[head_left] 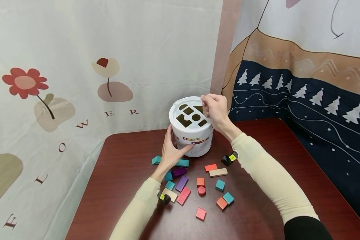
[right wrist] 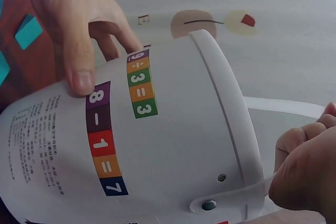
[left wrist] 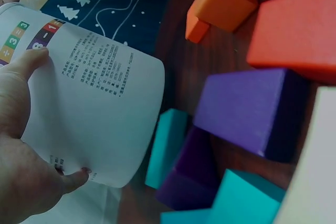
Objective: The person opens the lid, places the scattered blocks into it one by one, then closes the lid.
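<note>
Right wrist view gives what the head camera hides: the right hand [right wrist: 304, 166] has its fingers closed on the pale handle [right wrist: 236, 194] of a white bucket [right wrist: 170, 140], near the rivet [right wrist: 209, 204] fixing it. Only the head view shows the shape holes in the lid [head_left: 195, 125]; the left wrist view adds close, fine print [left wrist: 97, 64] on the wall. The left hand [head_left: 171, 151] grips the bucket's side, thumb spread from the fingers.

Counted from above: six teal blocks [head_left: 220, 185], six red or orange ones [head_left: 184, 195] (one of them round), two purple [head_left: 181, 183] and two plain wood [head_left: 218, 172]; the left hand may cover more.

The bucket stands near the back edge of the table [head_left: 252, 213], just before the hanging cloth [head_left: 156, 40]. Blocks crowd its front left, while the widest stretch of tabletop lies to the right.
</note>
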The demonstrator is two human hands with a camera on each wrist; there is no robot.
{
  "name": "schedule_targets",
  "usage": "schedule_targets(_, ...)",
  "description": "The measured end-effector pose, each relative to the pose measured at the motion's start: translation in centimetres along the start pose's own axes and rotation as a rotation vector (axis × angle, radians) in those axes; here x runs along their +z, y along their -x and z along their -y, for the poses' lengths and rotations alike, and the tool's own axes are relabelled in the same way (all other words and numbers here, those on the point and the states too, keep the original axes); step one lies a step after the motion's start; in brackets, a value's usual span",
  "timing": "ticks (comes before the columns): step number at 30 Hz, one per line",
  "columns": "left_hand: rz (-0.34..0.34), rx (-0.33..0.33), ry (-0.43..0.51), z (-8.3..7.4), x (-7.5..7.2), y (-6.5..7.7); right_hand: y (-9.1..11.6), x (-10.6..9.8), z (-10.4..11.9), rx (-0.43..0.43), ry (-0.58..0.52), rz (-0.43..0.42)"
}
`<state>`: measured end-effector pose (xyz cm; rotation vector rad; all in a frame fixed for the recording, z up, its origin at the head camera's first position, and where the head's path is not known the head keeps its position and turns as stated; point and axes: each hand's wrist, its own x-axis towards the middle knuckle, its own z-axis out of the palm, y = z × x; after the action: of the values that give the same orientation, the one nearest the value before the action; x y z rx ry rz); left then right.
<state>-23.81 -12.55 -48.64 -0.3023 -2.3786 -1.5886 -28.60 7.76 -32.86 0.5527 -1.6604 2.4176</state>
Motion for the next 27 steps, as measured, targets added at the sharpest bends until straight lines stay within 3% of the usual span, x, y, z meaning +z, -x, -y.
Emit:
schedule_targets(5, 0.001, 0.068, 0.014, -1.2, 0.8, -0.8, 0.5, -0.7, 1.6, -0.055, -0.031, -0.019)
schedule_targets(14, 0.063, 0.158, 0.015, -3.5, 3.4, -1.7, 2.1, -3.4, 5.1, -0.063, -0.033, -0.068)
schedule_targets(22, 0.195, 0.144, -0.020, -5.4, 6.5, -1.8, 4.4, -7.5, 7.3, -0.074, -0.060, -0.102)
schedule_targets(27, 0.281, 0.119, 0.041, -6.1, 8.6, -1.3, 6.2, -9.8, 8.0, -0.061, -0.050, -0.111)
